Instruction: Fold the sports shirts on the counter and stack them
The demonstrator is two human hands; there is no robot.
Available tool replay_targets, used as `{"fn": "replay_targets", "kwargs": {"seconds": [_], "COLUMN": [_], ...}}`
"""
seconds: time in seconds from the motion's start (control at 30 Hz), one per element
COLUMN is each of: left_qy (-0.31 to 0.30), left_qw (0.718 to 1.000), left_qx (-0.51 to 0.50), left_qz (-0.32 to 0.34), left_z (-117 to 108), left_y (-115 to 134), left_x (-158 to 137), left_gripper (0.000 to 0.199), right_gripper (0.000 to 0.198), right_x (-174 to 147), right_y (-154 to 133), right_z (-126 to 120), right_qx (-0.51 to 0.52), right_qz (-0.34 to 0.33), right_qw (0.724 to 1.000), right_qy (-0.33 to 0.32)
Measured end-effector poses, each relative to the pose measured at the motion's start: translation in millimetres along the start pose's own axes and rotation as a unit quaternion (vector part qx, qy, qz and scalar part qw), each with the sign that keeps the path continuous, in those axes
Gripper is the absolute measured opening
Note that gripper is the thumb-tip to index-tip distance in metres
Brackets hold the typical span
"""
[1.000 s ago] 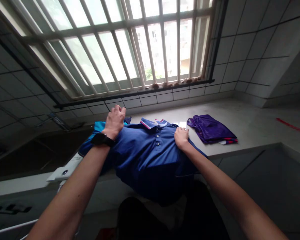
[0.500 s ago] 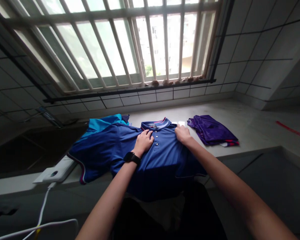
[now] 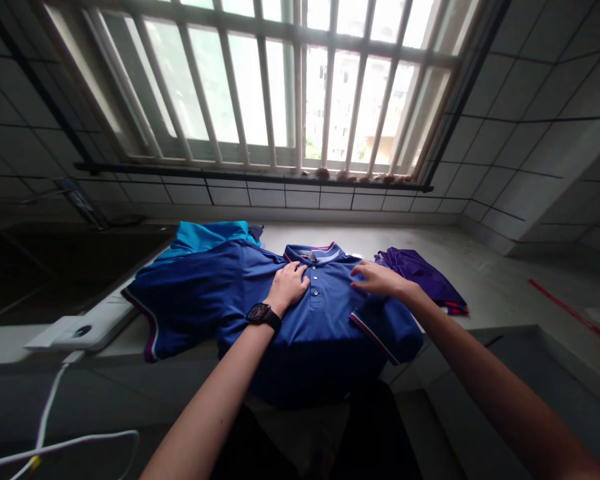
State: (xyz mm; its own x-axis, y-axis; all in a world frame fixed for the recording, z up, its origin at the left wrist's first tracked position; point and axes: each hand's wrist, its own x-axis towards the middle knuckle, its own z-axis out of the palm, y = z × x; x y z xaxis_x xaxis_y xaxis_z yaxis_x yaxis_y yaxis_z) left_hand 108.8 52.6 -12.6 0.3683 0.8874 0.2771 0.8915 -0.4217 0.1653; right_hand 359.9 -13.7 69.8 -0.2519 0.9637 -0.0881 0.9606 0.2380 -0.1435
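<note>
A blue polo shirt [image 3: 300, 323] lies front up across the counter, its striped collar toward the window and its lower part hanging over the front edge. My left hand [image 3: 289, 285] rests on the chest beside the button placket, fingers spread on the cloth. Above the shoulder on the other side is my right hand [image 3: 375, 277], its fingers bent and apart with no cloth between them; whether the fingertips touch the shirt I cannot tell. Below it, the shirt's sleeve [image 3: 390, 330] lies turned inward with its striped cuff showing.
Bright blue cloth [image 3: 213, 237] lies partly under the shirt, near a dark sink [image 3: 55, 267] and faucet [image 3: 83, 203]. A white device [image 3: 87, 330] with a cable sits at the counter edge. Folded purple clothing [image 3: 425, 277] and a red strip [image 3: 570, 310] lie to the right.
My right hand has let go of the shirt's shoulder and its fingers have opened. The sleeve on that side has shifted, its striped cuff now visible. My left hand stays on the chest.
</note>
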Motion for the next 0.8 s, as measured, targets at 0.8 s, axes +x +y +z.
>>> {"fn": "replay_targets", "kwargs": {"seconds": [0.8], "left_qy": [-0.013], "left_qw": [1.000], "left_qx": [-0.012], "left_qz": [-0.012], "left_z": [-6], "left_y": [5], "left_x": [-3], "left_gripper": [0.048], "right_gripper": [0.048], "right_x": [1], "right_y": [10], "right_z": [-8], "right_qx": [-0.008], "right_qz": [0.015], "right_qw": [0.998], "right_qy": [0.061]}}
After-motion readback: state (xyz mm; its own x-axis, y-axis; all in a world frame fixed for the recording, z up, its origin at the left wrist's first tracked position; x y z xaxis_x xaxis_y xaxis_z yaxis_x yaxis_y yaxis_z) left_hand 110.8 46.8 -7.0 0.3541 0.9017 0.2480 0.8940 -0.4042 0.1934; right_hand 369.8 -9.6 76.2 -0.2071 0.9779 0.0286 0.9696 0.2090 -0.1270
